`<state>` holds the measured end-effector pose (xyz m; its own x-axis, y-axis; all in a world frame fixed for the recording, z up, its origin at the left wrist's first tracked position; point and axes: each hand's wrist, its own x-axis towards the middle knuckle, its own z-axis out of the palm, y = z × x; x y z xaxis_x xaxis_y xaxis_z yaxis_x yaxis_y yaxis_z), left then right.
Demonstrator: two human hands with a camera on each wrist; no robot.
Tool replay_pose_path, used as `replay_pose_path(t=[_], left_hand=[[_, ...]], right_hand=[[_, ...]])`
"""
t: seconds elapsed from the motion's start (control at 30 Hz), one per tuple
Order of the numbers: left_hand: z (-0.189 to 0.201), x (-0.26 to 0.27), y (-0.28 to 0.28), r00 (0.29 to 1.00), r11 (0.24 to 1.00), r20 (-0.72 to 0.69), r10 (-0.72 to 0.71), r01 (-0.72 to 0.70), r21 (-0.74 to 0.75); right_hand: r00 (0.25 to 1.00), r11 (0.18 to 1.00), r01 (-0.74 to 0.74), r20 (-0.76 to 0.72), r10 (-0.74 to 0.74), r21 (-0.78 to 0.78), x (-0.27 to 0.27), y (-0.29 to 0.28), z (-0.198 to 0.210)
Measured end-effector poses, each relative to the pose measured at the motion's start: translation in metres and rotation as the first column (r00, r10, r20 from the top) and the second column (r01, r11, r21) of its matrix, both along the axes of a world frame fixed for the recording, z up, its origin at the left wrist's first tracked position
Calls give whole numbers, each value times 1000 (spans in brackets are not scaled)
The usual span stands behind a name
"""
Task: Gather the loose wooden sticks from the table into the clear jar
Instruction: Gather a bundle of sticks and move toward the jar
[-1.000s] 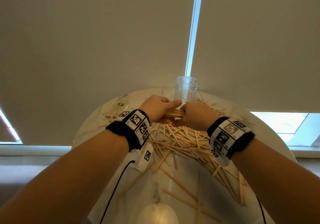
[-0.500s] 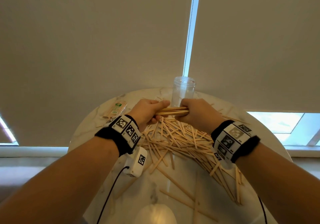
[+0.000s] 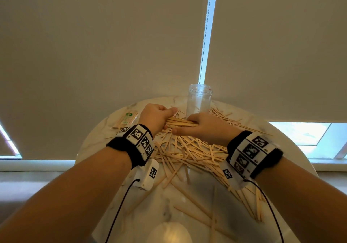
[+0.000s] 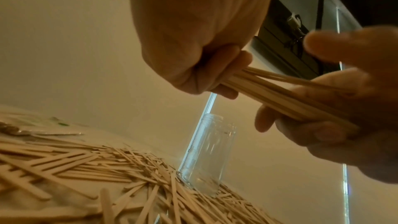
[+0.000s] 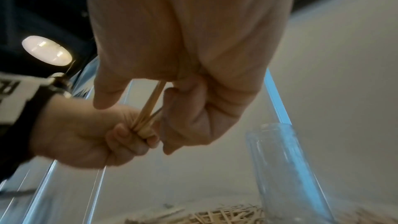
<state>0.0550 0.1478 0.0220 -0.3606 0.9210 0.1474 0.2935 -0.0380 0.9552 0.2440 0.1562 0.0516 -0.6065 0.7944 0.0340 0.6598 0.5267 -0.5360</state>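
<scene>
Both hands hold one bundle of wooden sticks [image 3: 180, 123] level above the table. My left hand [image 3: 159, 118] grips its left end and my right hand [image 3: 202, 126] curls round its right end. In the left wrist view the bundle [image 4: 280, 94] runs from the left hand's fingers [image 4: 224, 67] to the right hand [image 4: 323, 125]. The right wrist view shows the bundle [image 5: 150, 108] end-on between both hands. The clear jar [image 3: 199, 100] stands upright and empty just behind the hands, also visible as the jar [image 4: 206, 154] and the jar [image 5: 284, 168]. A heap of loose sticks [image 3: 191, 152] covers the table below.
The round marble table [image 3: 105, 141] stands against a window with drawn blinds. A wrapped packet of sticks [image 3: 126, 120] lies at the back left. More loose sticks [image 3: 249, 203] spread toward the right front edge. Cables hang from both wrist cameras.
Both hands have lifted the stick bundle off the heap and hold it higher, level in front of the jar. The left hand has shifted slightly left along the bundle.
</scene>
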Motion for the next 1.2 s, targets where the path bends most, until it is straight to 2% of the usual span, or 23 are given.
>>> replay_pose_path(t=[0.07,0.1,0.13,0.17,0.2,0.27,0.3,0.37,0.43,0.5,0.57,0.67,0.73,0.83,0.93,1.0,1.1,1.2], left_hand=[[0,-1,2,1000,1000,-24,11,-10,6],[0,-1,2,999,1000,-31,13,-13,9],[0,0,3,999,1000,-36,9,-9,12],[2,3,3,999,1000,-32,-6,6,12],[4,8,3,1000,1000,-8,-30,30,6],[10,17,3,991,996,109,-78,81,-28],[14,21,2,982,994,168,-89,99,-52],[19,24,2,981,989,166,-105,120,-86],[19,24,3,989,981,9,-151,151,-120],[20,26,4,968,967,-117,-223,204,-154],[23,26,11,959,961,-124,-255,237,-143],[32,21,30,980,976,-4,-198,196,-92],[36,18,51,981,977,-46,-186,180,-117],[41,22,90,967,965,-161,-197,163,-204],[44,32,127,935,955,-277,-220,148,-257],[43,38,149,901,954,-363,-237,146,-261],[34,45,178,921,949,-298,-250,172,-266],[15,45,199,933,940,-197,-300,253,-230]], right_hand=[[993,972,4,-112,-32,-236,4,-3,6],[987,952,8,-148,-56,-306,4,-3,7],[986,952,26,-151,-75,-305,2,-3,8],[989,976,63,-116,-89,-210,-1,-2,6],[993,994,102,-58,-104,-48,-5,-1,3],[985,950,167,-1,-173,264,-11,3,-6],[978,922,202,-13,-210,330,-13,4,-9],[967,894,243,-22,-253,377,-11,7,-12],[960,883,248,19,-279,399,-6,9,-8],[952,876,204,118,-281,438,2,13,-1],[938,873,187,183,-295,451,12,24,10],[899,841,376,65,-432,388,32,56,33],[854,770,476,-13,-520,424,41,84,52],[806,702,518,-5,-592,488,41,123,80],[781,688,444,128,-611,574,25,155,92],[760,695,344,248,-601,632,8,170,91],[726,758,172,439,-529,629,-20,191,80],[685,867,46,616,-389,497,-44,210,68]])
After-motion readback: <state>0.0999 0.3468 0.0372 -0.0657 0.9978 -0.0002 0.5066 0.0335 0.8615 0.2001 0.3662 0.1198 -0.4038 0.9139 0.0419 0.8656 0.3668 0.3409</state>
